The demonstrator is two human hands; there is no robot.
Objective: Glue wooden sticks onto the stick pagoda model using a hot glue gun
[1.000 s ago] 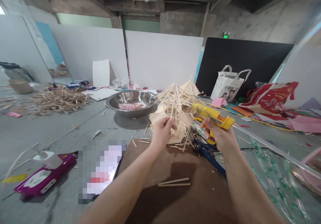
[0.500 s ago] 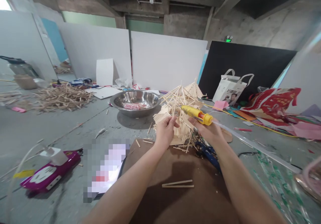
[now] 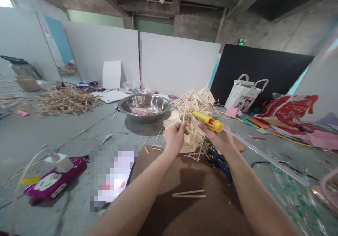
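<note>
A model built of thin wooden sticks (image 3: 188,118) stands on the grey floor just beyond a brown board (image 3: 185,193). My left hand (image 3: 175,137) is closed, pinching a stick at the model's near side. My right hand (image 3: 220,139) grips a yellow glue gun (image 3: 207,120) whose nozzle points left into the sticks. A clear glue stick (image 3: 264,155) trails from the gun's back toward the right. Two loose sticks (image 3: 188,194) lie on the board near me.
A steel bowl (image 3: 144,107) sits behind the model. Left: a pile of wooden sticks (image 3: 67,100), a magenta case (image 3: 52,181). Right: a white tote bag (image 3: 244,93), red and coloured papers (image 3: 287,111), a blue tool (image 3: 220,161) under my right wrist. White and black boards line the back.
My right hand turned the glue gun and brought its nozzle left into the stick model; its body was side-on before. My left hand stayed on the model. The camera shifted slightly.
</note>
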